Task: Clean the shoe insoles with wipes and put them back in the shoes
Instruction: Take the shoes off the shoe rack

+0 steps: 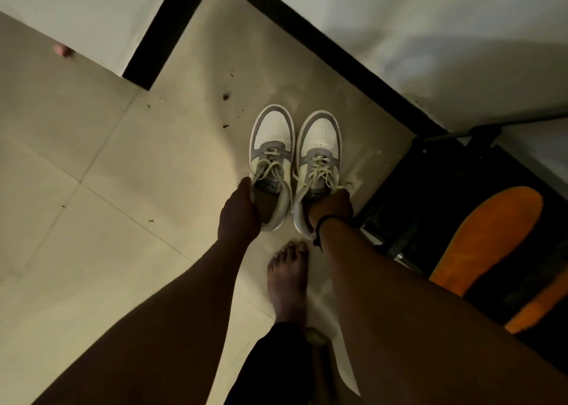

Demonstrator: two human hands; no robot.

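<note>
I see my left hand gripping the left shoe collar, shoe toward 12 o'clock; right hand clutches the right shoe collar likewise.

pale square floor tiles fill most of the view, their grout lines running diagonally. dark crumbs of debris lie scattered on the tiles from about 10 to 12 o'clock of centre. a black skirting band edges the white wall at 11 o'clock and turns a corner there — another black band runs down toward 3 o'clock under a second white wall. a black rack-like frame stands at 3 to 4 o'clock; its make is hard to tell in the dim light. a bare foot rests on the tiles at 6 o'clock, toes pointing up-frame, with a dark trouser leg below it.
</note>
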